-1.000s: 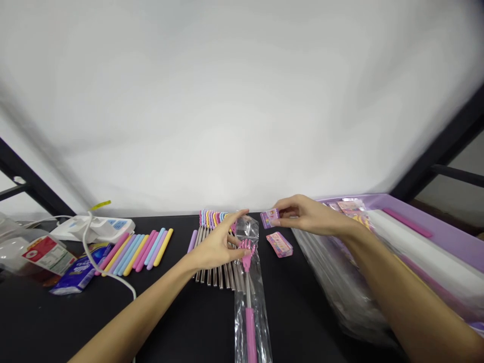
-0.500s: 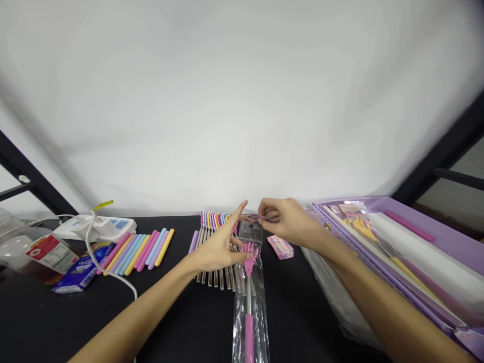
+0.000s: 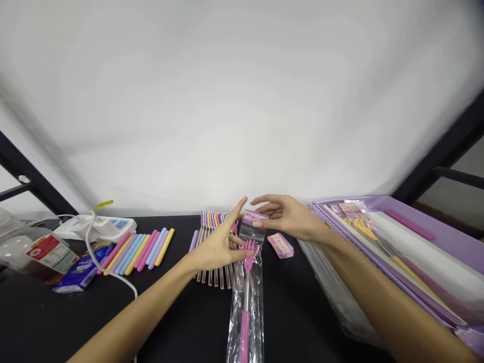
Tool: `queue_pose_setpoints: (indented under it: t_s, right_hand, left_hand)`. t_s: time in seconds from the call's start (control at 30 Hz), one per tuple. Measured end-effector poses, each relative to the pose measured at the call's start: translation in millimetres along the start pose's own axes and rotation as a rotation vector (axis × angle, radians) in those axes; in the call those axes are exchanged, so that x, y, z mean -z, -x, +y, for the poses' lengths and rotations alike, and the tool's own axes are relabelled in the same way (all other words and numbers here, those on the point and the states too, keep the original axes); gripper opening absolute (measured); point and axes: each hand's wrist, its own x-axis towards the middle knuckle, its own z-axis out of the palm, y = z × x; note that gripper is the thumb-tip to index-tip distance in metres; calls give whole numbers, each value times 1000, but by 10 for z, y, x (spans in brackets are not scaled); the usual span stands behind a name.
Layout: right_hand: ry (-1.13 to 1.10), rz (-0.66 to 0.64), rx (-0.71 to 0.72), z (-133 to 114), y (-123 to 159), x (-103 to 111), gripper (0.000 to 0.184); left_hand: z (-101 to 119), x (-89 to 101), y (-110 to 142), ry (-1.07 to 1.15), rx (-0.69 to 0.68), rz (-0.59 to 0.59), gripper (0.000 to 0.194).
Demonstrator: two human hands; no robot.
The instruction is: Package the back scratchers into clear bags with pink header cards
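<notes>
Black tabletop [image 3: 287, 302], pink scratcher [image 3: 245, 325] partly unseen

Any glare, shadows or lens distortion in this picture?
In the head view, bright glints streak the clear plastic sleeve; the white wall carries soft, faint shadows; the black bars lean outward near both edges, probably partly wide-lens distortion.

The printed card [image 3: 249, 217] has moved from near the card stack [image 3: 280, 245] to the top of the bag [image 3: 256, 302].
</notes>
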Motion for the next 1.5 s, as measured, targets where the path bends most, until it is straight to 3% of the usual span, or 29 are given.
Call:
queue_pose_setpoints:
  t_s: [0.07,0.23,0.57,0.73,0.93,1.17,1.33,1.5]
  right_hand:
    - [45,-32,-1,-6,-2,31,35]
    - [80,-9,38,-10,-13,34,26]
    - [-14,35,-14,-17,-27,-25,27]
    - [20,41,110,-40,-10,-11,21]
    - [114,-158,117,-88,43,8,26]
    - [16,169,51,-26,-18,-102,25]
    - [-79,156,64,-20,17,-119,50]
    - [-116,8,-148,-50,258,-105,39]
  left_hand:
    - [8,0,-2,15,-12,-6,109]
    - [27,-16,-3,45,-25,-17,110]
    - [30,-12,-1,37,-21,-4,111]
    - [1,-9,-3,68,-3,-18,108]
    - [-12,38,-19,103,4,88,106]
    - [-33,23,-39,132,43,127,105]
    - [16,24,-78,148,103,188,98]
    - [192,-3,-246,235,5,389,86]
